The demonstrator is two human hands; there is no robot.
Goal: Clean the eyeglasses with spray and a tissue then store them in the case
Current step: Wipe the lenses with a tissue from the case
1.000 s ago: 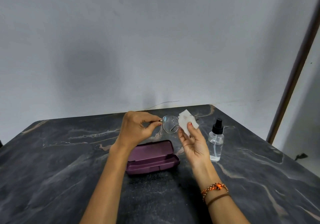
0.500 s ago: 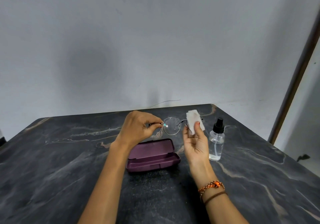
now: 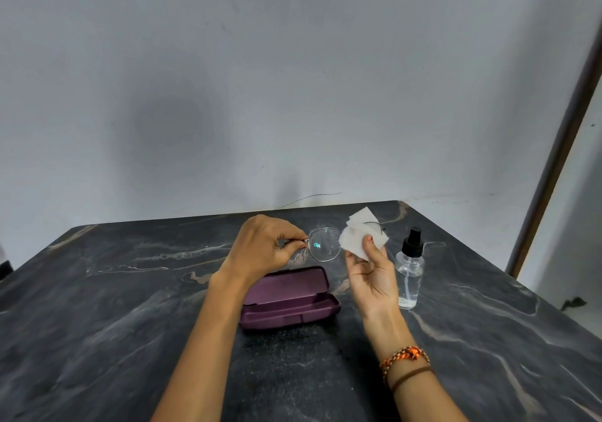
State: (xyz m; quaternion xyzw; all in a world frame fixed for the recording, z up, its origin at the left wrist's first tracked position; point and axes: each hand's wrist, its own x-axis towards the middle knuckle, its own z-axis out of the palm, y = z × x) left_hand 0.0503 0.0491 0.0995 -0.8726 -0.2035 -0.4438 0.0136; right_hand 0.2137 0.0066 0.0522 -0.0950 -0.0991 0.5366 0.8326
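Thin metal-framed eyeglasses (image 3: 323,244) hang in the air above the table, pinched at their left hinge by my left hand (image 3: 265,245). My right hand (image 3: 371,273) holds a folded white tissue (image 3: 360,237) between thumb and fingers, pressed over the right lens, which it hides. The left lens is bare and shows droplets. Below the hands a purple eyeglass case (image 3: 288,298) lies open on the table. A clear spray bottle (image 3: 409,275) with a black nozzle stands upright just right of my right hand.
The dark marbled table (image 3: 114,307) ends at a grey wall behind. Its right edge drops off near a brown door frame (image 3: 553,161). Bracelets circle my right wrist (image 3: 405,361).
The tissue has shifted along the right lens, lifting a little and then coming back lower with its folds spread wider. My left hand keeps its pinch on the hinge.
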